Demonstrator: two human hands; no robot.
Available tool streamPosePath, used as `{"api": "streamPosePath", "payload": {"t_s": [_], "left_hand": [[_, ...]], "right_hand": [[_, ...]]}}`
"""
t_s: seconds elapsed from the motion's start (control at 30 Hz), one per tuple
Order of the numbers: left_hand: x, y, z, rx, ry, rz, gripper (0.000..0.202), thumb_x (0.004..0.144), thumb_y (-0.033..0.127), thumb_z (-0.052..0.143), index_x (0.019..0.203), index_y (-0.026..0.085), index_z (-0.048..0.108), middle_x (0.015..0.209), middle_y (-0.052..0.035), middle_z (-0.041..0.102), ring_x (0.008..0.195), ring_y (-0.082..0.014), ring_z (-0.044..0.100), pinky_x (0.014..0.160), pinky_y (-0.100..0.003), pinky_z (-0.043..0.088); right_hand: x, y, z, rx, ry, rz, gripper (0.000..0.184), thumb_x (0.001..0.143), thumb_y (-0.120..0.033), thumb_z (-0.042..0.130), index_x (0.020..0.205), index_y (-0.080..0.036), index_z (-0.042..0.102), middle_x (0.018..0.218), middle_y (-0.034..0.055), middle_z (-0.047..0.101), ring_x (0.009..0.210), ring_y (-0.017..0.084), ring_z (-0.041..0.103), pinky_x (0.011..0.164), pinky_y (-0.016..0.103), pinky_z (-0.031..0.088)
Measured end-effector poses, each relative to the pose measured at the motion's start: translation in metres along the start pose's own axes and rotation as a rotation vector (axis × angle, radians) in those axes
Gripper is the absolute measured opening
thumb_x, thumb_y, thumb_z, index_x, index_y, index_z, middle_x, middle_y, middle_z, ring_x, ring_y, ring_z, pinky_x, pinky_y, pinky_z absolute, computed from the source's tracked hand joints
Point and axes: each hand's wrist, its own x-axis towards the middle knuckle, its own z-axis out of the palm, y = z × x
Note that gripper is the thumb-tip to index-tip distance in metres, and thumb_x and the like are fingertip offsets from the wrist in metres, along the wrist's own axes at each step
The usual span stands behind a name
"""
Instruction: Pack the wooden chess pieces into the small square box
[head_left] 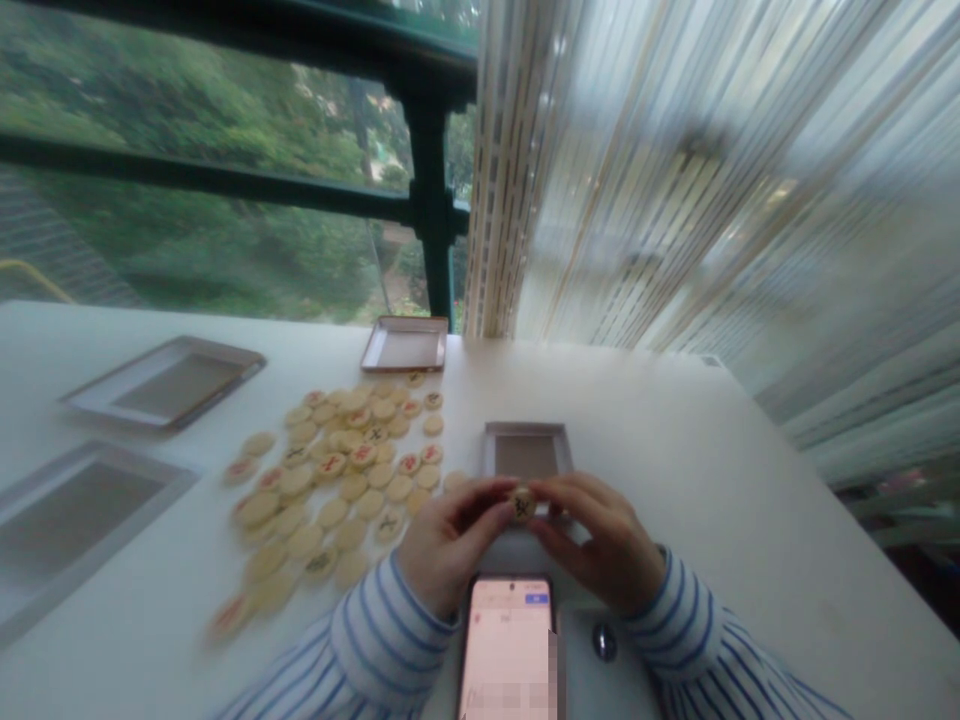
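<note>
Head view: left hand (pixel 450 535) and right hand (pixel 604 545) pinch one disc (pixel 522 505) in their fingertips by the tray's (pixel 527 455) near side, so a slip could probably drop it on the phone (pixel 504 650).

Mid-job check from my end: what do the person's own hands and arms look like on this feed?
The left hand and right hand are bare, with no gloves or rings that I can make out. Long sleeves, the left sleeve and right sleeve, reach the wrists: white or pale fabric with narrow blue stripes.
</note>
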Motion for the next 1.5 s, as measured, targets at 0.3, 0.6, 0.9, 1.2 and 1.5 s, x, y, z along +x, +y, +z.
{"api": "streamPosePath", "payload": {"t_s": [0.3, 0.6, 0.9, 1.2, 1.5], "left_hand": [[0.001, 0.003, -0.001, 0.059, -0.036, 0.017, 0.018, 0.074, 0.027, 0.063, 0.087, 0.015, 0.064, 0.08, -0.0054, 0.068, 0.076, -0.017, 0.064, 0.07, -0.028, 0.052], [0.002, 0.002, 0.0, 0.068, -0.014, 0.006, 0.018, 0.073, 0.027, 0.064, 0.087, 0.016, 0.068, 0.082, -0.0054, 0.071, 0.078, -0.0175, 0.065, 0.072, -0.028, 0.052], [0.003, 0.0, 0.001, 0.066, -0.015, 0.006, 0.019, 0.073, 0.027, 0.063, 0.087, 0.016, 0.068, 0.082, -0.0049, 0.071, 0.077, -0.0173, 0.065, 0.073, -0.028, 0.052], [0.004, 0.001, -0.004, 0.294, 0.09, 0.042, 0.023, 0.074, 0.033, 0.059, 0.087, 0.015, 0.068, 0.078, -0.0058, 0.07, 0.072, -0.017, 0.064, 0.067, -0.027, 0.05], [0.005, 0.003, -0.007, 0.61, 0.205, 0.153, 0.022, 0.077, 0.032, 0.054, 0.086, 0.016, 0.066, 0.068, -0.0026, 0.066, 0.057, -0.0126, 0.059, 0.055, -0.024, 0.047]], "right_hand": [[0.0, 0.001, 0.001, -0.01, 0.001, 0.024, 0.024, 0.081, -0.023, 0.059, 0.104, -0.018, 0.057, 0.089, 0.0058, 0.065, 0.08, 0.015, 0.059, 0.071, 0.03, 0.048], [0.0, 0.001, 0.002, -0.059, 0.015, 0.003, 0.03, 0.079, -0.025, 0.061, 0.108, -0.018, 0.055, 0.093, 0.0067, 0.064, 0.084, 0.017, 0.058, 0.073, 0.032, 0.048], [0.002, 0.001, 0.002, -0.087, -0.023, -0.007, 0.031, 0.079, -0.025, 0.059, 0.11, -0.019, 0.056, 0.094, 0.0067, 0.064, 0.086, 0.017, 0.058, 0.074, 0.031, 0.046], [0.005, 0.006, -0.012, -0.124, -0.049, 0.101, 0.026, 0.078, -0.025, 0.059, 0.103, -0.019, 0.058, 0.092, 0.0048, 0.066, 0.081, 0.014, 0.06, 0.075, 0.029, 0.043], [0.024, 0.016, -0.036, -0.232, -0.263, 0.153, 0.018, 0.079, -0.029, 0.058, 0.094, -0.021, 0.063, 0.082, 0.0018, 0.067, 0.071, 0.012, 0.06, 0.075, 0.027, 0.041]]}}
